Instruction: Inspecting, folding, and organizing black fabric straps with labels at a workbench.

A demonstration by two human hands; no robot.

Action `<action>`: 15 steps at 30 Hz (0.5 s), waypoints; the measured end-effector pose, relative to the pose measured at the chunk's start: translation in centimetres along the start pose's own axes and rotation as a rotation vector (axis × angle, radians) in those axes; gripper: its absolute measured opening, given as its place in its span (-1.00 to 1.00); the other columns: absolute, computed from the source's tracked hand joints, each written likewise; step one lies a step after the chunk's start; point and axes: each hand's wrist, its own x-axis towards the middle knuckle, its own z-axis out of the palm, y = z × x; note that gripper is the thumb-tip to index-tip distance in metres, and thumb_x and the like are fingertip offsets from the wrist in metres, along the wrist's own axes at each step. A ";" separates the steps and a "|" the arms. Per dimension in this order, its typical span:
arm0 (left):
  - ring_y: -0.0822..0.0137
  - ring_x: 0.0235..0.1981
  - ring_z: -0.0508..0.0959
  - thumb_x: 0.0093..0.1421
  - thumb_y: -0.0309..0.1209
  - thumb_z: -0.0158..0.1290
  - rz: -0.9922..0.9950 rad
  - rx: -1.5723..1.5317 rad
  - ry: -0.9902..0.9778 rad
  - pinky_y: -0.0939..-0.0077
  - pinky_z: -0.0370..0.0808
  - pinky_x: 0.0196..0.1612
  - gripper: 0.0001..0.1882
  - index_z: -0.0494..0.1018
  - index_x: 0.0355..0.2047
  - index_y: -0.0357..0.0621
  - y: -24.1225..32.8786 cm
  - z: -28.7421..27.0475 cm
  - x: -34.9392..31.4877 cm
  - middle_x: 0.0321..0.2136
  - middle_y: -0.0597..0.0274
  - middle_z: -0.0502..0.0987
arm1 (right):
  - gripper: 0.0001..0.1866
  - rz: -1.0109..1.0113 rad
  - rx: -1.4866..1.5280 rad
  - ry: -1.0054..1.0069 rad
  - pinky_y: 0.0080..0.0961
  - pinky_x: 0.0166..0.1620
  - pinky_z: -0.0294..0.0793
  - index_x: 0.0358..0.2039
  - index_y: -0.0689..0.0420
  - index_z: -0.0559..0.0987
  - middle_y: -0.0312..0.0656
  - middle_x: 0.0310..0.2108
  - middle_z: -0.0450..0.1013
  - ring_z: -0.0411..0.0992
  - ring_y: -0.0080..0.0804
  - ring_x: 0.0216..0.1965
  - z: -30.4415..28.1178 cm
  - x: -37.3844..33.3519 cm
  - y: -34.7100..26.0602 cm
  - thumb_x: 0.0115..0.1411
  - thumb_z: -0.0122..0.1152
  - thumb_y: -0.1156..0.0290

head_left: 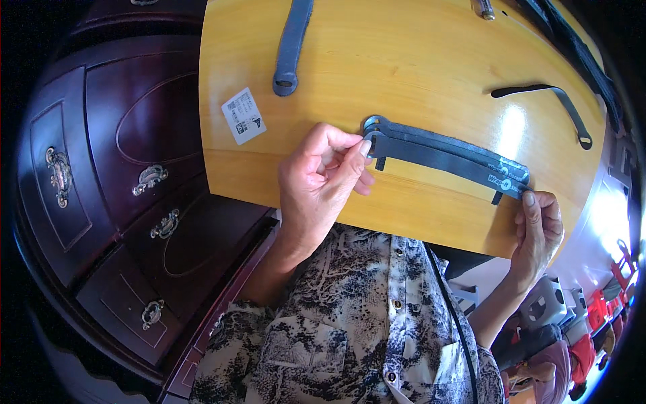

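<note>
Patterned shirt (336, 316) nearest us; our left hand (330, 165) and right hand (540, 219), apart, pinch opposite ends of overlapping black straps (434, 155), pale print (509, 183) at right, over yellow wood counter (404, 74); dark cabinet (161, 104) left, grey stools (546, 296) right

Dark wooden cabinet (108, 161), ornate metal handles (59, 176), white card (244, 116) on yellow tabletop (397, 47), grey stools (553, 304)

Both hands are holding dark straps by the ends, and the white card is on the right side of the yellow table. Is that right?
Not quite. The head view shows the white card on the left side of the yellow table. But yes, the left hand and right hand hold dark straps by the ends.
</note>
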 end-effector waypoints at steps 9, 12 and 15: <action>0.55 -0.61 0.52 0.17 -0.55 0.06 -0.014 0.038 0.013 0.71 0.47 -0.60 -0.91 0.37 -0.40 -0.31 0.3 0.1 -0.2 -0.57 0.25 0.49 | -0.85 -0.027 -0.010 0.012 -0.86 -0.67 -0.06 -0.47 0.13 0.50 -0.44 -0.70 0.28 0.09 -0.83 -0.72 0.1 -0.2 0.1 0.16 0.22 0.36; 0.55 -0.61 0.52 0.17 -0.55 0.06 -0.008 0.039 0.015 0.71 0.47 -0.61 -0.91 0.37 -0.40 -0.31 0.3 0.1 -0.2 -0.58 0.26 0.48 | -0.86 -0.014 0.021 0.010 -0.84 -0.67 -0.04 -0.48 0.16 0.50 -0.41 -0.70 0.30 0.11 -0.79 -0.72 0.0 -0.2 -0.1 0.14 0.24 0.39; 0.56 -0.61 0.52 0.17 -0.55 0.06 -0.011 0.053 0.016 0.72 0.46 -0.62 -0.91 0.37 -0.42 -0.30 0.4 0.1 -0.2 -0.59 0.27 0.47 | -0.86 -0.004 0.029 0.006 -0.84 -0.67 -0.04 -0.47 0.16 0.50 -0.42 -0.71 0.29 0.10 -0.80 -0.73 0.0 -0.1 -0.2 0.14 0.24 0.39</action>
